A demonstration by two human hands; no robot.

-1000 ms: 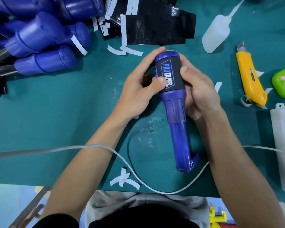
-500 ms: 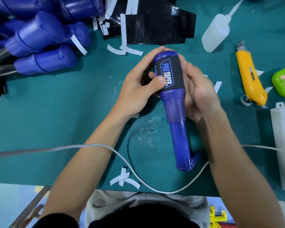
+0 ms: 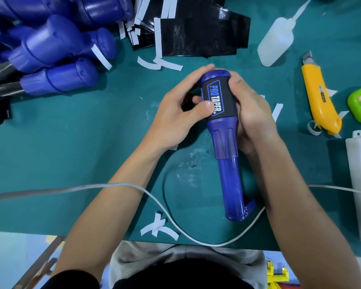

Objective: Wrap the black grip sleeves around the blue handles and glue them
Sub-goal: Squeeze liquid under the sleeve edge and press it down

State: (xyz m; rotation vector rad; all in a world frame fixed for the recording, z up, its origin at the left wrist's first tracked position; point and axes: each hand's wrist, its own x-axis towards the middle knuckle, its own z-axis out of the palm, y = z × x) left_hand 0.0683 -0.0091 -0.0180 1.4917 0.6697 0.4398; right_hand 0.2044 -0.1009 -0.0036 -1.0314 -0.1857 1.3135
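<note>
Far left, the pile of other blue handles (image 3: 56, 65) lies on the green tabletop (image 3: 71, 155), well apart from my work, so I expect no trouble there. Next along is the stack of black sleeves (image 3: 198, 32), with loose white backing strips (image 3: 161, 64) scattered just in front of it. One of those could stick to a tacky seam if I set the piece down among them.

My left hand (image 3: 175, 115) curls round the work, its thumb pressed on the lower part of the black grip sleeve (image 3: 217, 94). The sleeve is wrapped round the fat upper end of the blue handle (image 3: 227, 155), which I hold over the middle of the tabletop with its tail end toward me. The side of the sleeve turned away from me is hidden, so I cannot tell whether a seam there is closed or glued. If I ease off too soon, I judge the edge may spring open. If the thumb drags, the printed panel could creep off square or wrinkle.

My right hand (image 3: 254, 119) clasps the handle's other side, fingers round the back. Both hands are clamped on the one piece, so reaching for the glue bottle (image 3: 275, 42) means freeing one, and that is when the wrap could slip. Wet glue could also catch my fingers. The yellow knife (image 3: 319, 97), metal tip showing, lies near that reach, and a careless move could nick me.
</note>
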